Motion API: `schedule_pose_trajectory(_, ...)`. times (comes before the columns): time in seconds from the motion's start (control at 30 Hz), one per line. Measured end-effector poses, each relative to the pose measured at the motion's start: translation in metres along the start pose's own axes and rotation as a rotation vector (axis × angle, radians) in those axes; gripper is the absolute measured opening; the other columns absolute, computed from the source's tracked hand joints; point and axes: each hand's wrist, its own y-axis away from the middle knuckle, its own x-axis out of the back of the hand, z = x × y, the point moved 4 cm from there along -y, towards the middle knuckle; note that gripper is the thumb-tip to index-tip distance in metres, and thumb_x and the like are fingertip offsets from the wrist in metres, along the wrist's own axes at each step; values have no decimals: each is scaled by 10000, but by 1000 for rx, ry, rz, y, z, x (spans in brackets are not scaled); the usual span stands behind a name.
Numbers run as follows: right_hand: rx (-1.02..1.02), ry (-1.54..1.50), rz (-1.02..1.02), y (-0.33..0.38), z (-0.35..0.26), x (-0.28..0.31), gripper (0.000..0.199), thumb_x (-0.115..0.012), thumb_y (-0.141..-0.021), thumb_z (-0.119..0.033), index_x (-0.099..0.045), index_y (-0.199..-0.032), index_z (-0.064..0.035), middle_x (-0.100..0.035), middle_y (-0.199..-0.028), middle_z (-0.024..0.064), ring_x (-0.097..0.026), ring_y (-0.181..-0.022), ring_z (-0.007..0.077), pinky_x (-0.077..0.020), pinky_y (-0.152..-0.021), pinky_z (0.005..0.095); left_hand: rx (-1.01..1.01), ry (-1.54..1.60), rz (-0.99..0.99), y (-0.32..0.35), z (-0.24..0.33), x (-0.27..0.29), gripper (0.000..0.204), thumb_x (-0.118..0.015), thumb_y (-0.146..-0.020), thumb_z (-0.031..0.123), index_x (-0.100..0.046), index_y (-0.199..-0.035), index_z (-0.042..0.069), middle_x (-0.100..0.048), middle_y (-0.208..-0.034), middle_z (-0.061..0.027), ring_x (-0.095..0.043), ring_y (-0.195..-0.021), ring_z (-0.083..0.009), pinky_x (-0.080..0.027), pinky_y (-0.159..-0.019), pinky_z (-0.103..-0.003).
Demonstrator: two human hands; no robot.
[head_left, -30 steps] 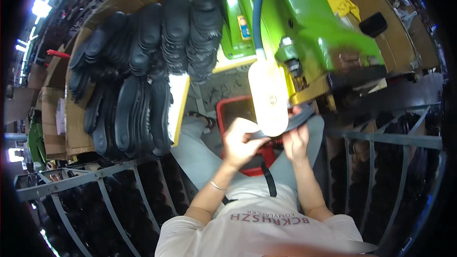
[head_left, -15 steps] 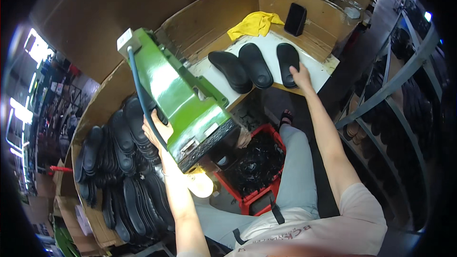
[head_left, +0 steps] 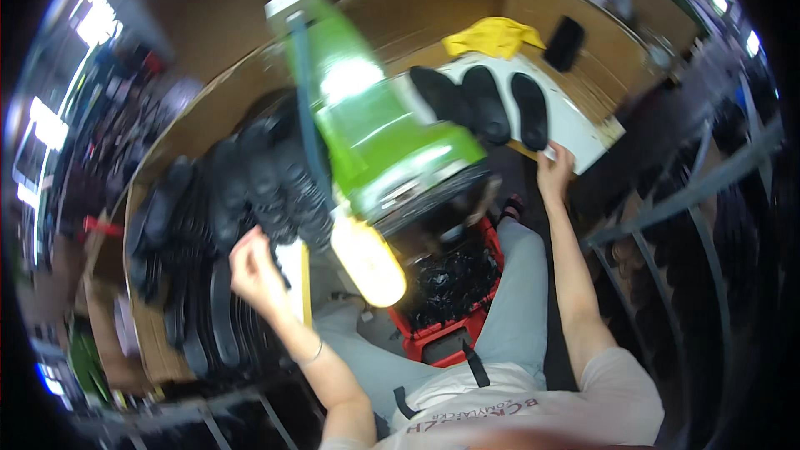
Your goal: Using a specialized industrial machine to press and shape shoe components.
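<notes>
We've got three smooth black soles (head_left: 486, 106) flat on the white table (head_left: 577, 132), likely spread out for easy reach of our right hand (head_left: 557, 172), its bent fingers right by the end one. Our left hand (head_left: 258, 273) is half-curled near rubbery-looking stacks (head_left: 262, 162), packed tight maybe to save room, but with this blur we can't tell if either hand's gripping anything

The left hand (head_left: 257, 271) curls loosely on a bent left arm (head_left: 323, 367), the right hand (head_left: 557, 173) outstretched, right arm (head_left: 577, 283) nearly straight.
</notes>
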Motion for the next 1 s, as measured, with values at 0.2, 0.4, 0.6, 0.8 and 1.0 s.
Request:
schedule_pose_trajectory(0.2, -156, -269, -107, 98, -16, 10, 333, -659, -746, -55, -571, -1068, -62, -496, -1104, 115, -489, -1016, 260, -438, -814, 349, -313, -542, -242, -7, 6, -114, 488, -745, -723, 312, -606, -1093, 26, -541, -1152, -205, -504, -1031, -341, -431, -893, -411)
schedule_pose_trajectory(0.4, -231, -339, -352, 195, -26, 14, 301, -658, -746, -31, -582, -1035, -64, -509, -1062, 93, -508, -979, 215, -462, -764, 311, -192, -669, -117, -27, -35, -119, 466, -745, -703, 349, -641, -1075, 88, -498, -1170, -250, -443, -1075, -370, -399, -921, -419)
schedule_pose_trajectory(0.6, -373, -471, -545, 231, -38, 19, 211, -638, -780, -4, -602, -985, -40, -559, -984, 80, -581, -820, 178, -484, -688, 280, -259, -342, 54, -15, -27, -61, 327, -835, -593, 171, -683, -870, 89, -580, -1053, -163, -562, -979, -299, -456, -862, -381)
schedule_pose_trajectory(0.8, -782, -1169, -1137, 244, -135, 42, 355, -564, -918, -242, -519, -1140, 31, -630, -984, 164, -640, -843, 217, -543, -724, 346, -129, -78, -155, 66, 61, 60, 375, -785, -498, 8, -609, -828, 36, -562, -1104, -155, -592, -939, -249, -496, -755, -323)
schedule_pose_trajectory(1.0, -1224, -1657, -1400, 230, -165, 67, 526, -595, -871, -246, -419, -1274, 44, -585, -1143, 165, -608, -1003, 241, -530, -815, 392, 102, 335, -614, 131, 39, 51, 527, -804, -442, 68, -621, -935, 46, -599, -1082, -200, -569, -1043, -293, -446, -901, -392)
